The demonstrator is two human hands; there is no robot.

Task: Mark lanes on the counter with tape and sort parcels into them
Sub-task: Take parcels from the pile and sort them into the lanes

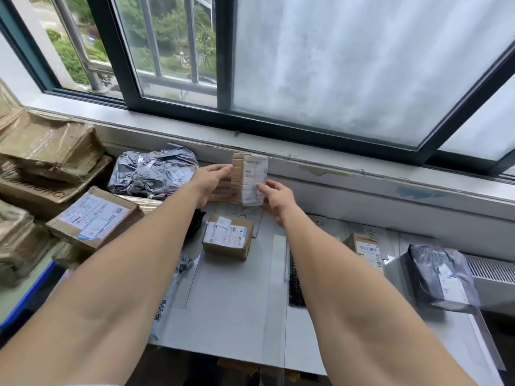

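Note:
A small cardboard parcel with a white label stands on end at the back of the grey counter, against the wall under the window. My left hand holds its left side and my right hand pinches its lower right edge. In front of it lies a small brown box with a label. A strip of pale tape runs front to back on the counter, marking a lane. To the right of the tape sit another small box and a grey plastic mailer.
At the left, a crumpled grey mailer bag, a labelled cardboard box and stacked flattened cartons crowd the counter. A flat mailer with a QR code lies under my left forearm. A white radiator grille is at far right.

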